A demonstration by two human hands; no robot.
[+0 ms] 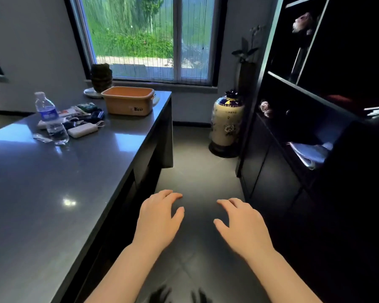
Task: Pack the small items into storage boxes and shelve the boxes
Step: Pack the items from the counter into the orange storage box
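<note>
An orange storage box [128, 103] stands open at the far end of the grey table [53, 193], near the window. Left of it lies a pile of small items [83, 115]: a white power bank [83, 130], dark pouches and packets. My left hand [159, 219] and my right hand [242, 226] hover palm down over the floor between the table and the dark shelving unit [315, 127]. Both hands hold nothing, with fingers relaxed and slightly spread. They are far from the box and the items.
A water bottle [50, 119] stands by the pile, with a crumpled wrapper [42, 137] beside it. A potted plant [101, 77] sits behind the box. A large porcelain vase [227, 123] stands on the floor by the shelves. Papers [311, 154] lie on a lower shelf.
</note>
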